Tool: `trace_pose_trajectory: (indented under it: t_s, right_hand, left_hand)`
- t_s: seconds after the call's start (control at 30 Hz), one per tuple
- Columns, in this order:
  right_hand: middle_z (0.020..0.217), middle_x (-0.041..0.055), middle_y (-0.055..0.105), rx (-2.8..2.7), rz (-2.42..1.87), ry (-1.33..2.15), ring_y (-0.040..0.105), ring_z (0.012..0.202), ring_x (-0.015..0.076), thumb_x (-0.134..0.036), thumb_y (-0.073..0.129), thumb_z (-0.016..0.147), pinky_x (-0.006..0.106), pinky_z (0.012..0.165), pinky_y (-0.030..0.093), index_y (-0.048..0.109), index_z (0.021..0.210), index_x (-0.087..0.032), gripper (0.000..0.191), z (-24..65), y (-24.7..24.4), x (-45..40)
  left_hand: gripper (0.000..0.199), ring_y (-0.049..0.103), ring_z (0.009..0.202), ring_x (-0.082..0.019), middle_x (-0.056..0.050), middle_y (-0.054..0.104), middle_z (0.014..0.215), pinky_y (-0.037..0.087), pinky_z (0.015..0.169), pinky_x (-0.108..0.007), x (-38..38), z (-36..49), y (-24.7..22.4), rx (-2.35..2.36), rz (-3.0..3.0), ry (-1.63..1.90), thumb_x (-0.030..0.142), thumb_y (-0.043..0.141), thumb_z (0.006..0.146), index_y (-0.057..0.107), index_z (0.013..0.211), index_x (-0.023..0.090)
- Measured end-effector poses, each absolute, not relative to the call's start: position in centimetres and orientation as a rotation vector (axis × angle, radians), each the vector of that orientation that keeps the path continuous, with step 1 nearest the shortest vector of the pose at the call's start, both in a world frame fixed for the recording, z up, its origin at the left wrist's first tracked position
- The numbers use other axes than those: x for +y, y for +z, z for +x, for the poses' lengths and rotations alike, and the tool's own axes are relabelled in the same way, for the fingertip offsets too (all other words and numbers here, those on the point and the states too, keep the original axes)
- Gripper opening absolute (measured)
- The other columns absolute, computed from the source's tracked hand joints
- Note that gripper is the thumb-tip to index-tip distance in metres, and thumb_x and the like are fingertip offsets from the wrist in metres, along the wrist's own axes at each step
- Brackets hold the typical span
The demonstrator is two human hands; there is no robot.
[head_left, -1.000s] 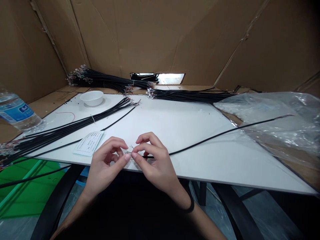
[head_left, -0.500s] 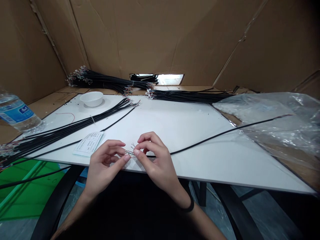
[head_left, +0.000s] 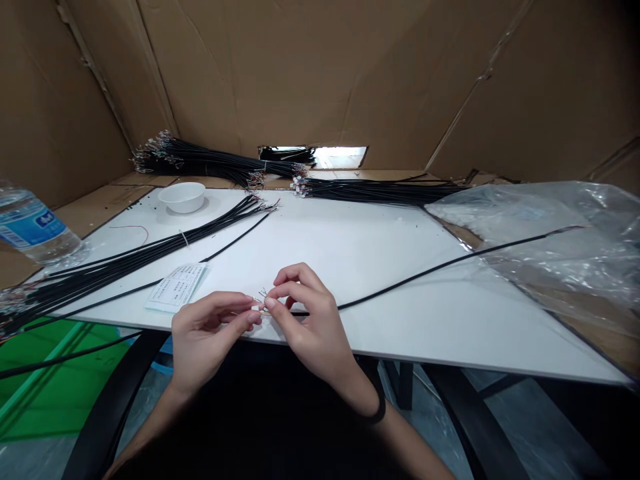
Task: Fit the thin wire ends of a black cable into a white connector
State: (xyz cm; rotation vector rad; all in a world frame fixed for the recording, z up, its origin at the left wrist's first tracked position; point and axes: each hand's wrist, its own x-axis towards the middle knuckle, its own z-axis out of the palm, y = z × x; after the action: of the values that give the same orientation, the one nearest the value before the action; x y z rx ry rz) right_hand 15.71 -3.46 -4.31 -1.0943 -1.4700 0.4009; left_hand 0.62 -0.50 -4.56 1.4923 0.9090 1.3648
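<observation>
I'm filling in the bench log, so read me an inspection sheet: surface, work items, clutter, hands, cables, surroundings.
Surface: white tabletop, small specks towards the far side.
Work items: black cable with thin wires splayed at one end; apparently a small white connector.
Clutter: white bowl, printed slip, plastic bottle, clear plastic bag, loose red wire.
Hands: left hand pinches the connector; right hand pinches the wires.
Cables: tied bundle at left; far-left pile; far-right bundle; the black cable's other end reaches across the bag.
Surroundings: cardboard walls with a rectangular opening.
</observation>
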Motion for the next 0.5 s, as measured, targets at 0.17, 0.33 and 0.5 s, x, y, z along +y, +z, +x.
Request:
trace_pose_trajectory:
  t_s: [0.17, 0.33, 0.5]
  right_hand:
    - [0.091, 0.0047, 0.056, -1.457, -1.121, 0.384, 0.058, 0.084, 0.0159, -0.009, 0.056, 0.084, 0.028, 0.067, 0.05, 0.063, 0.076, -0.019, 0.014, 15.59, -4.35, -3.39]
    - [0.089, 0.0046, 0.057, -1.444, -1.093, 0.413, 0.057, 0.082, 0.0153, -0.011, 0.059, 0.083, 0.026, 0.063, 0.049, 0.065, 0.076, -0.018, 0.012, 15.7, -4.22, -3.53]
    - [0.09, 0.0039, 0.057, -1.432, -1.059, 0.565, 0.057, 0.082, 0.0148, -0.014, 0.062, 0.081, 0.026, 0.065, 0.05, 0.067, 0.073, -0.019, 0.011, 16.18, -3.78, -3.68]
  left_hand:
    - [0.016, 0.073, 0.061, -0.015, 0.002, 0.078, 0.07, 0.062, 0.061, -0.025, -0.72, 0.56, -4.52, 0.887, 1.506, 1.378, 0.013, 0.085, 0.065, 0.076, 0.074, 0.023]
    - [0.011, 0.071, 0.055, -0.014, 0.002, 0.076, 0.068, 0.06, 0.055, -0.025, -0.69, 0.78, -4.26, 0.911, 1.457, 1.336, 0.016, 0.081, 0.072, 0.074, 0.077, 0.022]
    - [0.008, 0.07, 0.055, -0.015, 0.001, 0.074, 0.066, 0.059, 0.055, -0.025, -0.31, 0.78, -3.68, 0.927, 1.423, 1.236, 0.019, 0.076, 0.078, 0.071, 0.083, 0.019]
